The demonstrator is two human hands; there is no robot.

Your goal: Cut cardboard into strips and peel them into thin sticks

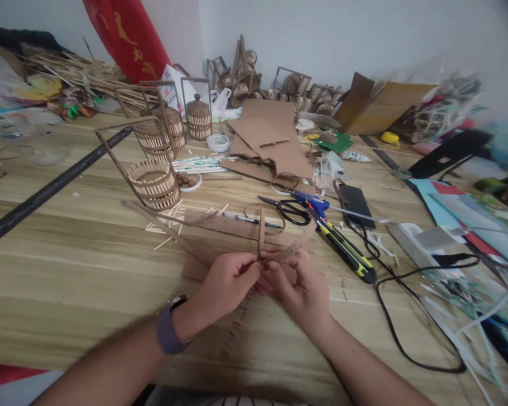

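Observation:
Both hands meet over the table, pinching narrow cardboard strips. My left hand [232, 282], with a watch [173, 327] on its wrist, is closed on them with thumb and fingertips. Opposite it, my right hand [300, 287] grips a cardboard strip [294, 248] that slants up to the right. Another thin strip [262, 228] stands up between the fingertips, and one more hangs below, blurred. How the pieces join is hidden by the fingers. Under the hands lies a flat cardboard piece [195, 268]. A pen [254, 220] rests just beyond.
Scissors [290, 210], a blue glue gun [313, 203] and a yellow-black utility knife [347, 251] lie to the right, near a looping black cable [406, 344]. At left stands a small handled basket [154, 183] beside scattered thin sticks [165, 225]. Cardboard sheets [268, 129] lie behind.

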